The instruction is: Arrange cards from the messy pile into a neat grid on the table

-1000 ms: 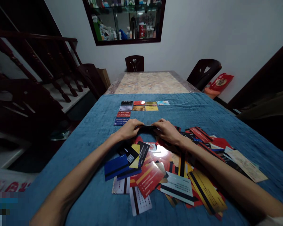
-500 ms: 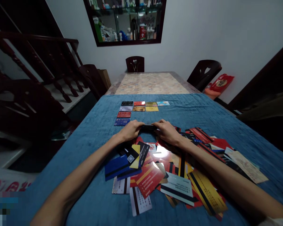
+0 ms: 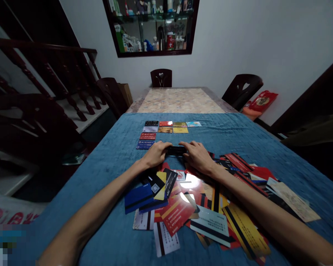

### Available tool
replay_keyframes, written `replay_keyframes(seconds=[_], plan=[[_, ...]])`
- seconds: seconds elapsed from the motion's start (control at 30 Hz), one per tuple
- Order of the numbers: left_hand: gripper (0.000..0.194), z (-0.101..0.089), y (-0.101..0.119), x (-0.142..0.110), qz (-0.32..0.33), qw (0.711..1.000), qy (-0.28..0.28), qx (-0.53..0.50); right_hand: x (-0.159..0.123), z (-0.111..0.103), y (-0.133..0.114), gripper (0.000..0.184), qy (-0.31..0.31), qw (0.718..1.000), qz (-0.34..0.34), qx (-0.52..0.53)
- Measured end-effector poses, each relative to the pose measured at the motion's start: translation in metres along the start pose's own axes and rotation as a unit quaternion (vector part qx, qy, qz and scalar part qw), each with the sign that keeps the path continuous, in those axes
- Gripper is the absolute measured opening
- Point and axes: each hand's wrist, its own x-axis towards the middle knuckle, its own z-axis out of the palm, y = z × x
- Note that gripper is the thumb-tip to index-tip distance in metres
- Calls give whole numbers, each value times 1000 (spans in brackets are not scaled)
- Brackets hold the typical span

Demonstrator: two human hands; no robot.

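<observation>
Between my two hands a black card (image 3: 176, 150) is held by its short ends, tilted so that a strip of its face shows. The fingers of my left hand (image 3: 156, 153) are closed on its left end. My right hand (image 3: 197, 156) has its thumb side at the other end, with the index finger slightly raised. Beneath and nearer me spreads a loose heap of cards, among them a red card (image 3: 178, 214), a blue card (image 3: 138, 197), a pale card (image 3: 210, 224) and a yellow card (image 3: 245, 231).
Beyond my hands several cards lie in short rows, including a black-faced one (image 3: 151, 123), a light blue one (image 3: 193, 124) and a dark blue one (image 3: 144, 144). A blue cloth (image 3: 105, 229) covers the near table. Chairs (image 3: 161, 78) stand around it.
The black card has tipped so that more of its face shows. My right index finger has lifted a little. The whole view has shifted slightly; the laid-out cards and the heap stay put.
</observation>
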Motion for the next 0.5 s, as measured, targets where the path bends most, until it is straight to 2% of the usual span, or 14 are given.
replay_keyframes(seconds=[0.27,0.5], plan=[[41,-1,-3,0,-13,999,48,-15,0,-3,-3,45,57,998,-4,-10],[40,-2,0,0,-9,998,57,-19,-1,-8,-6,40,64,997,-11,-40]])
